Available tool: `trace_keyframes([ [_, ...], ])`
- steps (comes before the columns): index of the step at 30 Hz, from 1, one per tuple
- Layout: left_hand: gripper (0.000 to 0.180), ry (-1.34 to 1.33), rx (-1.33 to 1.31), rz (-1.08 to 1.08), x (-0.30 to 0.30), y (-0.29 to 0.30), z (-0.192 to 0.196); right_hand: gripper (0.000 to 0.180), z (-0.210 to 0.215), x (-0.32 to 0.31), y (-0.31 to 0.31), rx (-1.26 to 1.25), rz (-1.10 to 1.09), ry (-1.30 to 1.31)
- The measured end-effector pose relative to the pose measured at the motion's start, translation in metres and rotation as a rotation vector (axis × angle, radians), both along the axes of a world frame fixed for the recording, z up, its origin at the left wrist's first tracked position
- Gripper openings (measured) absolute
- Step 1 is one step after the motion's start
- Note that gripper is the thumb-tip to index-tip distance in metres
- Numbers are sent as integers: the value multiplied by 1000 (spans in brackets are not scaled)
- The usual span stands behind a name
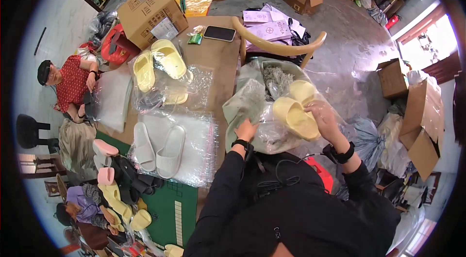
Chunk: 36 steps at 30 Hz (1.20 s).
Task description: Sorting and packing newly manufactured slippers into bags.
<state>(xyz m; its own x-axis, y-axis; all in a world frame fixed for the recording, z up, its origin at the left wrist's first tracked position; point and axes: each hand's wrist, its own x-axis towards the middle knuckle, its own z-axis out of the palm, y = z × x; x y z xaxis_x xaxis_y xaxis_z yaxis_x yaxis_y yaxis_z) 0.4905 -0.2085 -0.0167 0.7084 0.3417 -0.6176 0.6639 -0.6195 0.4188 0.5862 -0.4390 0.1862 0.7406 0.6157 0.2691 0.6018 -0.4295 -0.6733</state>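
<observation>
My right hand (pixel 324 117) is closed around the side of a pale yellow slide slipper (pixel 296 120), held tilted above an open sack. A second yellow slipper (pixel 302 90) shows just behind it; whether my hand grips that one too, I cannot tell. The grey-green cloth sack (pixel 234 111) hangs at the table's right edge, with clear plastic (pixel 272 133) and frayed fibres at its mouth. On its near left rim, my left hand (pixel 246 132) holds the cloth with bent fingers. White slippers (pixel 171 148) lie left of it on a stack of clear plastic bags (pixel 201 148).
Bagged yellow slippers (pixel 167 58), a phone (pixel 219 33) and a carton (pixel 153 16) occupy the table's far part. A wooden chair back (pixel 281 49) curves beyond the sack. Two people sit at left, one in red (pixel 73 82), one in purple (pixel 85 203). Cartons (pixel 422 126) stand right.
</observation>
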Motion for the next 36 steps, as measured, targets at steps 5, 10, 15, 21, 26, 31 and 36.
trace_keyframes([
  [5,37,-521,49,377,-20,4,3,29,-19,-3,1,109,150,380],
  [10,29,-688,-1498,1060,-62,18,66,36,-61,-25,23,210,154,871],
  [15,31,-407,-1129,761,-130,17,85,38,-86,-24,55,356,24,1175],
  [21,30,220,-985,739,-204,57,59,40,-77,21,38,78,-282,880],
  [26,49,88,-1402,1017,-196,46,76,38,-103,37,11,355,-422,1117],
  [31,64,259,-1060,461,-237,73,20,40,-94,-3,42,135,-246,1285],
  [36,72,319,193,-497,-82,20,89,39,-95,-23,49,-81,17,1599],
])
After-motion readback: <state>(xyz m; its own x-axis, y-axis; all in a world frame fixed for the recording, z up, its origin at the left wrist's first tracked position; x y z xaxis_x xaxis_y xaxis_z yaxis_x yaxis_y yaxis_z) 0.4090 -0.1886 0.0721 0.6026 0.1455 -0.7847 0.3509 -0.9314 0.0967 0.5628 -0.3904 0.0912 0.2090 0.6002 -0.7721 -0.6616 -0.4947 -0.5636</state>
